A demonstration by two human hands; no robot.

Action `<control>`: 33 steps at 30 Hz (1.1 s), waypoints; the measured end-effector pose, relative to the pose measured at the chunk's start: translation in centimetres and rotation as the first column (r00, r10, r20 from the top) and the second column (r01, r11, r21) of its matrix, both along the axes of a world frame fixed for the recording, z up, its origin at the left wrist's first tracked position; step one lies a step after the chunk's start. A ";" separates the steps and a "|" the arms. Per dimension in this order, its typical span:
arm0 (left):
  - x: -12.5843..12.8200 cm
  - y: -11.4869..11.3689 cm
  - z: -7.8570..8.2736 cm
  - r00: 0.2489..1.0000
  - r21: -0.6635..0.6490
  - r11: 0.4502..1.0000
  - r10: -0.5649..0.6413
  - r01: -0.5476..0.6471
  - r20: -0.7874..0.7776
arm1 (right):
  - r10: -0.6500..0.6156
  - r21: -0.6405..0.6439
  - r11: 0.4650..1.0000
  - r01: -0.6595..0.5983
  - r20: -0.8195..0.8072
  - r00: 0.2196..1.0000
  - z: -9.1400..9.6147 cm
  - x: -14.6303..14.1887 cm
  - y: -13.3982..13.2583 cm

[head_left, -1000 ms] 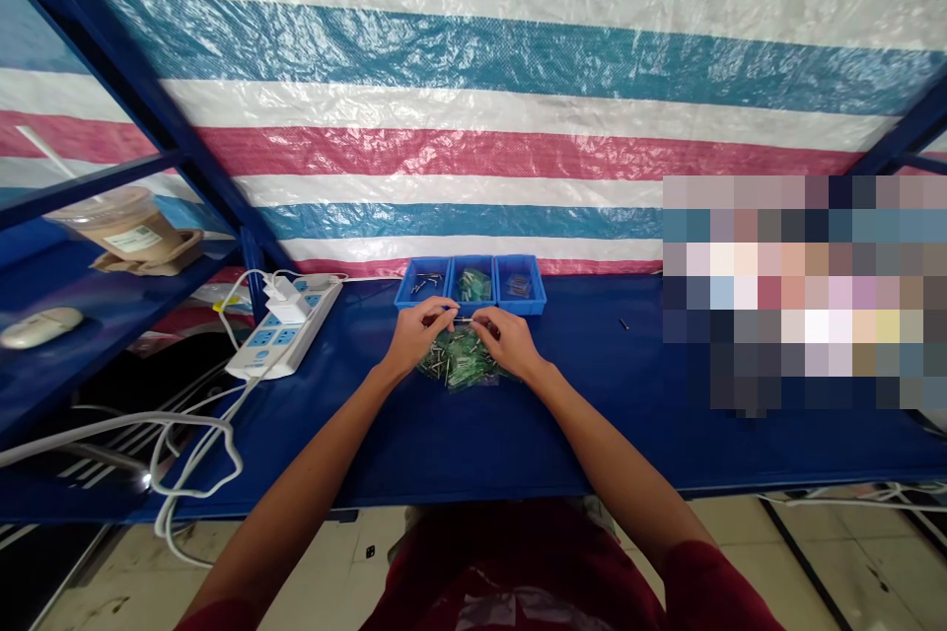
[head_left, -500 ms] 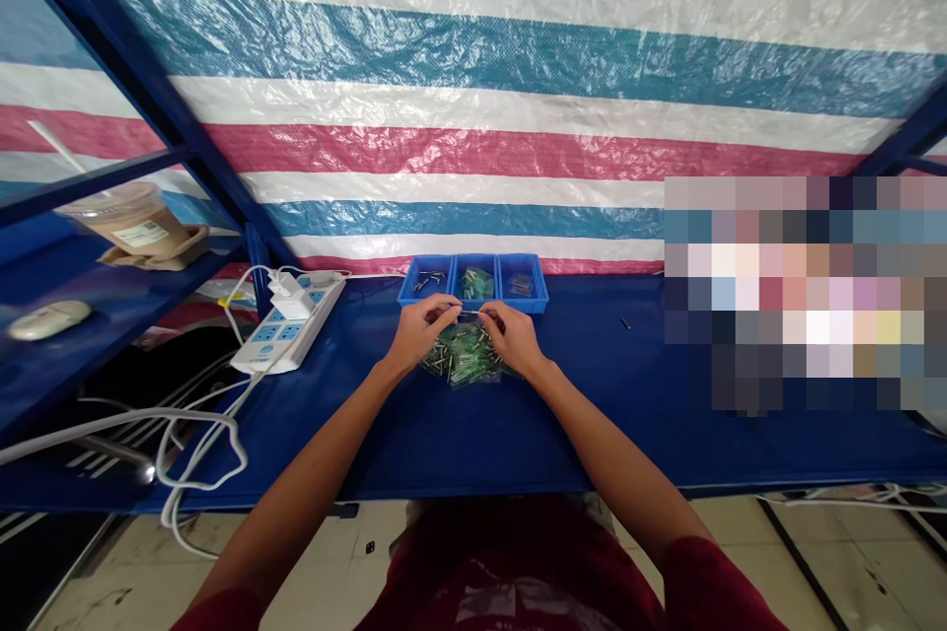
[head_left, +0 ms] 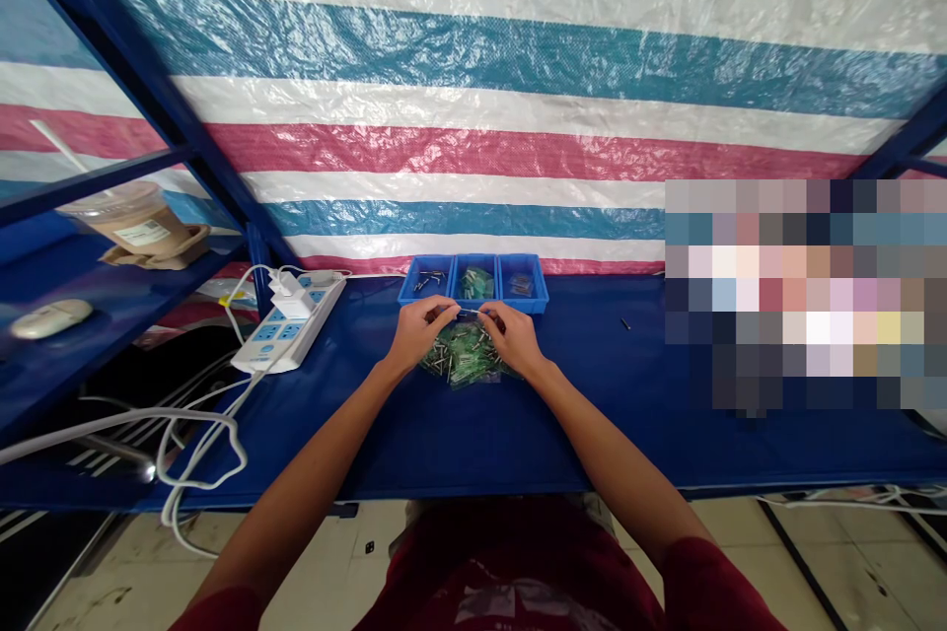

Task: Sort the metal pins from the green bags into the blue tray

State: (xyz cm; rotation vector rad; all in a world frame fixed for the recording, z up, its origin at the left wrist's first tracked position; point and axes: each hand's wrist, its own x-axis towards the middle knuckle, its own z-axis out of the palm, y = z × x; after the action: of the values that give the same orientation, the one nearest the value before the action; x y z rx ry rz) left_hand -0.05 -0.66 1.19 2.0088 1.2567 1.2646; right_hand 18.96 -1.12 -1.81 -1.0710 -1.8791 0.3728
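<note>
My left hand [head_left: 423, 327] and my right hand [head_left: 512, 331] face each other with their fingers pinched. Between the fingertips runs a small, thin, light-coloured rod-like piece [head_left: 469, 312], each hand gripping one end; its exact kind is too small to make out. Below the hands, on the blue table, lies a pile of small dark and metallic pin-like parts and green clear pieces [head_left: 469, 360]. Just behind the fingers stand three joined blue bins [head_left: 546, 299]. Dark pins [head_left: 429, 282] lie in the left bin, green pieces [head_left: 475, 282] in the middle one, and clear pieces [head_left: 522, 285] in the right one.
A white power strip [head_left: 292, 330] with a plugged-in adapter and loose white cables [head_left: 238, 454] is on the left. One small dark pin [head_left: 625, 323] lies on the table [head_left: 592, 385] to the right. A drink cup [head_left: 140, 222] and a mouse [head_left: 51, 319] rest on the left shelf.
</note>
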 end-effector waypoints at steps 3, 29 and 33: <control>0.3 0.0 -0.3 0.994 -0.025 1.000 0.008 -0.006 0.105 | -0.002 0.019 1.000 0.002 -0.009 1.000 0.0 -0.1 0.0; 0.9 -0.5 -0.1 0.998 0.072 0.996 -0.046 0.048 -0.030 | -0.063 0.069 0.995 0.070 -0.100 0.993 0.0 -0.2 -0.2; 0.6 -0.4 0.0 0.997 0.136 0.990 -0.027 0.036 -0.071 | -0.078 0.069 0.994 0.085 -0.105 0.991 0.1 -0.2 -0.2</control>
State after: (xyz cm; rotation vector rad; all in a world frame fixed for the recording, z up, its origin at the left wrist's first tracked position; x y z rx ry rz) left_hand 0.50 -1.03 1.17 2.1778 1.1933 1.3091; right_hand 18.73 -1.34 -1.66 -1.0560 -1.7404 0.3031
